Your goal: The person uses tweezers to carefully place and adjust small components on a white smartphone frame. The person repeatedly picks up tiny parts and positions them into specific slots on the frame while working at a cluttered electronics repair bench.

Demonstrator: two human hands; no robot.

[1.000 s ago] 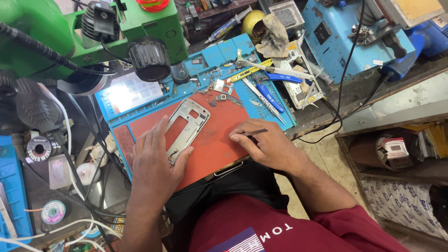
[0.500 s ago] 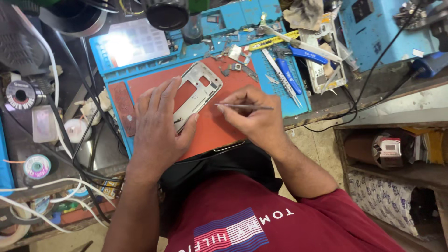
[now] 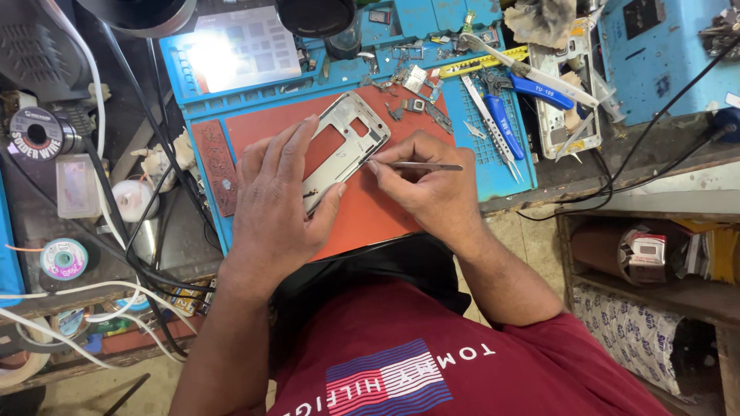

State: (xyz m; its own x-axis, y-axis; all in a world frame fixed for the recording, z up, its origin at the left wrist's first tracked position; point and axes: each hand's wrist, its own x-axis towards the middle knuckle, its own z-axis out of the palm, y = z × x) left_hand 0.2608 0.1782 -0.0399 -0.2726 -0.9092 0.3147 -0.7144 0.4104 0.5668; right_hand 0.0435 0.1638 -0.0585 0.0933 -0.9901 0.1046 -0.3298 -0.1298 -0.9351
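A silver metal phone frame (image 3: 344, 146), rectangular with rounded corners and several cut-out windows through which the red mat (image 3: 362, 208) shows, is laid tilted on that mat near its upper edge. The frame is pressed flat under the spread fingers of the left hand (image 3: 277, 208), the thumb set against its lower right edge. Thin metal tweezers (image 3: 420, 166) are pinched in the closed right hand (image 3: 428, 189), their tip set at the frame's right side. Small loose parts (image 3: 420, 104) are scattered just above.
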